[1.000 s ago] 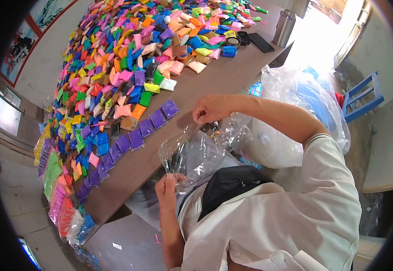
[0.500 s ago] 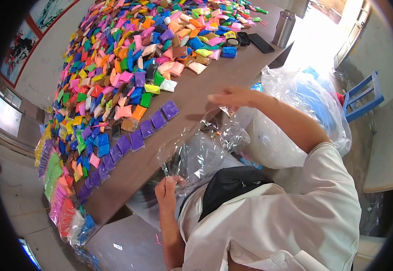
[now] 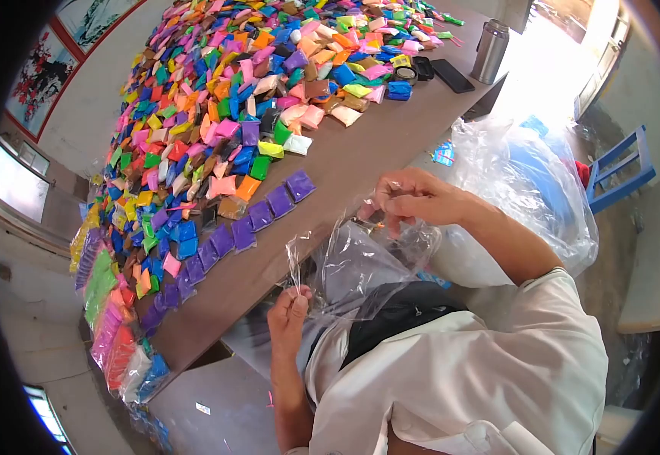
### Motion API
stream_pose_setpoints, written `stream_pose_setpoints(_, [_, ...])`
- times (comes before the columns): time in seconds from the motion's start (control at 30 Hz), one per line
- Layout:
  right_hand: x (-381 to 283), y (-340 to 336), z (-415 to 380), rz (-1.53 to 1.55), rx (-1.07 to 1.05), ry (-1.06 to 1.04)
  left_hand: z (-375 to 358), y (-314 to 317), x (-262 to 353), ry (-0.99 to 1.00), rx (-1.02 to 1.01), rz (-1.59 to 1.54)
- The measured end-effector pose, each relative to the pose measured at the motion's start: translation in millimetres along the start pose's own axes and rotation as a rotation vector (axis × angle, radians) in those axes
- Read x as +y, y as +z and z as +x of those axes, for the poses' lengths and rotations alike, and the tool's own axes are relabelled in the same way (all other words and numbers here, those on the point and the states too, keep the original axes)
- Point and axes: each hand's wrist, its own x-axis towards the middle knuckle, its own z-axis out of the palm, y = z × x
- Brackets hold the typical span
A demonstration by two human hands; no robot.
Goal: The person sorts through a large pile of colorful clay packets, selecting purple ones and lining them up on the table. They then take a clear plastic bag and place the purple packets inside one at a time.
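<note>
A clear plastic bag [image 3: 360, 265] stretches between my two hands, in front of my body and beside the table edge. My left hand [image 3: 288, 315] is closed, pinching one side of the bag's film between thumb and fingers. Over at the opposite side, my right hand [image 3: 413, 199] has its fingers bent together on the film; the fingertips are partly hidden by glare and plastic. A row of purple packets [image 3: 260, 214] lies along the near part of the table [image 3: 330, 155], just beyond the bag.
A large heap of colourful packets [image 3: 216, 114] covers the far side of the table. A steel flask [image 3: 491, 51] and a black phone [image 3: 452, 76] are at the right end. Large clear sacks [image 3: 527, 189] and a blue stool [image 3: 622, 171] stand to the right.
My right hand has come down, its fingers going from outstretched to curled on the bag. The bag is drawn wider between my hands. The camera view has shifted slightly.
</note>
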Motion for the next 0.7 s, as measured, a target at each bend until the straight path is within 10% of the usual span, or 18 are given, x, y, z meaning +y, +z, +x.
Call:
stream_pose_setpoints(0.33, [-4.1, -11.3, 21.9, 0.121, -0.324, -0.005, 24.9, -10.7, 16.3, 0.177, 0.034, 0.199])
stream_pose_setpoints(0.7, [29.4, -22.7, 27.4, -0.025, 0.173, -0.066, 11.4, -9.5, 27.9, 0.262, 0.147, 0.329])
